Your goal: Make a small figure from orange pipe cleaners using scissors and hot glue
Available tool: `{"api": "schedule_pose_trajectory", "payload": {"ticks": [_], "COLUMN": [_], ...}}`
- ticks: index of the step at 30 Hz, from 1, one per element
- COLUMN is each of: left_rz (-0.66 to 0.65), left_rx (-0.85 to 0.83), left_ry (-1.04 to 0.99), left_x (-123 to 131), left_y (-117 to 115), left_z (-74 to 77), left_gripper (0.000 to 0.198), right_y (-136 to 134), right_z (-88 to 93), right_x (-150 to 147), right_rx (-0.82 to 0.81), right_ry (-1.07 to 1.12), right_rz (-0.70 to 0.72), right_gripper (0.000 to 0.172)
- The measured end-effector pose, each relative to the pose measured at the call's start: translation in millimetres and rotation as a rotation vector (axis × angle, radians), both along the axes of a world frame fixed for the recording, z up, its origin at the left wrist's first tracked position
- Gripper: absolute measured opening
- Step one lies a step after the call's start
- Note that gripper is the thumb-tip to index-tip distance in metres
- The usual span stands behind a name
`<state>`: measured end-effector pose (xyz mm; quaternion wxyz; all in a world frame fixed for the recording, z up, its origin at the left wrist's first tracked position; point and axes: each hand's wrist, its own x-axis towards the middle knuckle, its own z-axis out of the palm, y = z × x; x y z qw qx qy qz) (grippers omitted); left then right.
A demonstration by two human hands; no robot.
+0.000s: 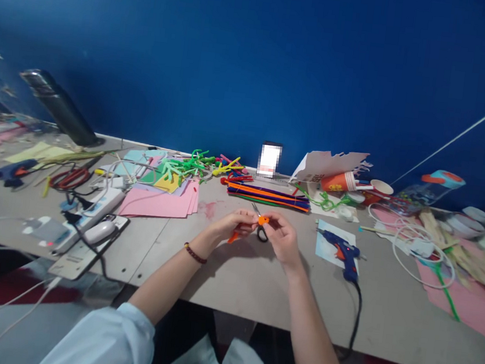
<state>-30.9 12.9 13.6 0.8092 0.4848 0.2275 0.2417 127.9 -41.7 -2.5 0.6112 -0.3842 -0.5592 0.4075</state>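
Between my two hands is an orange fuzzy strip, probably a pipe cleaner point(263, 221), bunched into a small loop at the fingertips. An orange end pokes out below my left hand point(241, 223), whose fingers are pinched on the strip. My right hand point(280, 237) closes on the same piece from the other side. Behind and below the fingers is a pair of scissors point(262, 235) with a dark handle, its blades pointing away; my hands partly cover it. Just beyond lies a bundle of orange, purple and green pipe cleaners point(269, 197).
A blue glue gun point(340, 248) rests on paper at right, its cord over the table edge. Left are pink paper sheets point(161, 203), green bent pipe cleaners point(183, 166), a power strip point(94, 212) and a dark bottle point(61, 106). Paper cups point(339, 182) stand back right.
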Motion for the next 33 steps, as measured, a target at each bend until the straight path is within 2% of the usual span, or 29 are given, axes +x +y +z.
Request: {"api": "schedule_pose_trajectory", "payload": {"ticks": [10, 19, 24, 29, 33], "left_rz": [-0.039, -0.114, -0.12, -0.17, -0.16], "left_rx": [-0.042, -0.217, -0.274, -0.302, -0.311], "left_ry": [-0.087, -0.197, -0.209, -0.254, -0.225], "left_x": [2, 9, 10, 10, 9], "left_y": [0, -6, -7, -7, -4], "left_z": [-5.7, -8.9, -8.1, -7.8, -9.7], "left_gripper": [0.028, 0.025, 0.026, 0.026, 0.025], "right_y": [-1, 3, 4, 4, 5], "right_z": [1.4, -6.2, -7.2, -10.6, -10.4], "right_x": [2, 1, 1, 0, -1], "right_rx": [-0.092, -0.24, -0.219, -0.204, -0.209], "right_ry": [0.105, 0.243, 0.15, 0.161, 0.183], "right_rz": [0.063, 0.133, 0.16, 0.145, 0.116], "right_gripper": [0.023, 0.026, 0.026, 0.028, 0.031]}}
